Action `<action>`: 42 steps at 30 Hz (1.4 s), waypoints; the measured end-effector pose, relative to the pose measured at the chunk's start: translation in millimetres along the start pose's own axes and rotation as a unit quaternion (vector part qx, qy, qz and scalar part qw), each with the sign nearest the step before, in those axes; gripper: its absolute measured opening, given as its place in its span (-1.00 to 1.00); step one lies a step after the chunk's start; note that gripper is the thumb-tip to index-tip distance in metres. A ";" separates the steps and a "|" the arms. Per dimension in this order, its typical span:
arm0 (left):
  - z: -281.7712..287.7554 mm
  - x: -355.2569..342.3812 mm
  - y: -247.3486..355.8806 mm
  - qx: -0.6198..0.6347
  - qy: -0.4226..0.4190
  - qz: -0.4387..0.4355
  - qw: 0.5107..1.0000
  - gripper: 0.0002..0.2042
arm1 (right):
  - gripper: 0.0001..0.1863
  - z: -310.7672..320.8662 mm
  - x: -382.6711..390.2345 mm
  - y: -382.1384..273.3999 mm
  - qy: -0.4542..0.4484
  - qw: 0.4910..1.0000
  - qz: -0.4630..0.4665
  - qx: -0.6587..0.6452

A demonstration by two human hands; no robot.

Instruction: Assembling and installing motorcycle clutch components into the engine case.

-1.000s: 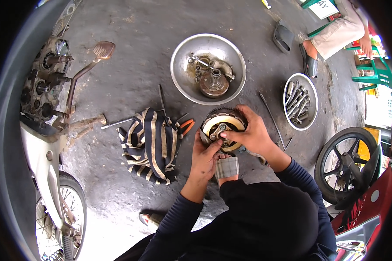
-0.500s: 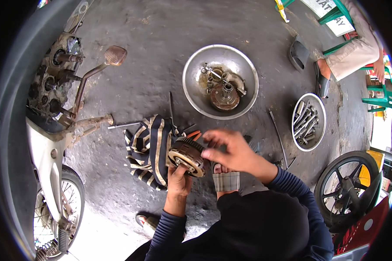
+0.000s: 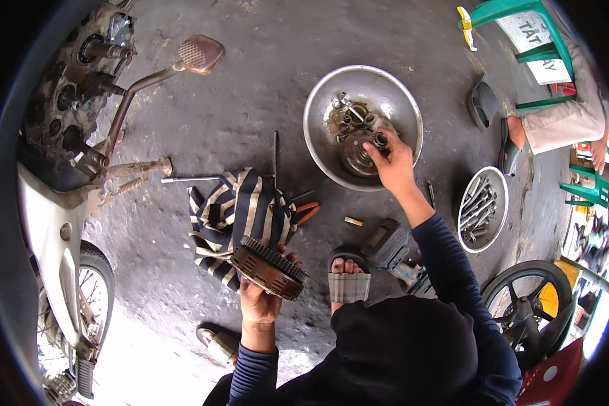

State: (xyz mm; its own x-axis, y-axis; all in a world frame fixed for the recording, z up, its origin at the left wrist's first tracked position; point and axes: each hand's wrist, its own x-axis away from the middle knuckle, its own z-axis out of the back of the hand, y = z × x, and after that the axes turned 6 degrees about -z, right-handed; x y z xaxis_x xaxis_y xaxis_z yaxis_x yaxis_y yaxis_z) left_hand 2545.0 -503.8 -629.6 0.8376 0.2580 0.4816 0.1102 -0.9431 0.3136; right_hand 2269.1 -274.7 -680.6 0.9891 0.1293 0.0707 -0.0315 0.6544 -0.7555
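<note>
My left hand is closed around a motorcycle clutch basket, holding it tilted above the floor with its toothed gear rim on the upper side. Farther off to the right, my right hand reaches into a wide metal basin. Its thumb and fingers close on the raised hub of a round, oily metal drum lying there. Beside that drum are smaller parts, among them a shiny bolt-like piece and some rings; my hand covers part of the drum.
A striped cloth lies near my left hand, with orange-handled pliers beside it. A power tool sits by my foot. To the right stands a bowl of wrenches. An opened motorcycle engine and pedal flank the left; another person's foot is at right.
My right hand has gone from beside the clutch basket to the drum in the basin and gripped its hub. My left hand has turned the basket, so its toothed side edge now shows.
</note>
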 end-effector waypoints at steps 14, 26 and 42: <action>17.7 2.8 -5.9 -0.061 0.020 -0.001 0.998 -0.13 | -0.76 49.1 9.6 -45.8 0.164 0.977 0.109 -0.078; 16.4 0.3 -3.6 -0.074 0.011 -0.008 0.997 -0.14 | -0.74 43.2 -31.7 9.9 0.174 0.936 -0.066 -0.300; -55.6 -68.6 -61.2 0.175 -0.129 -0.002 0.976 -0.47 | -0.58 28.7 73.3 -20.4 -0.151 0.543 -0.255 -0.786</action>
State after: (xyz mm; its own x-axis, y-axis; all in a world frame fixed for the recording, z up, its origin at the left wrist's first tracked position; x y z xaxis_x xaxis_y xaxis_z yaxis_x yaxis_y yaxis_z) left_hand 2451.0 -452.1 -636.3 0.9385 0.2438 0.2447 0.2526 -0.9676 -0.0050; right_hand 2338.1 -257.1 -641.3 0.7352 0.5012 0.4564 0.6316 -0.7509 -0.1928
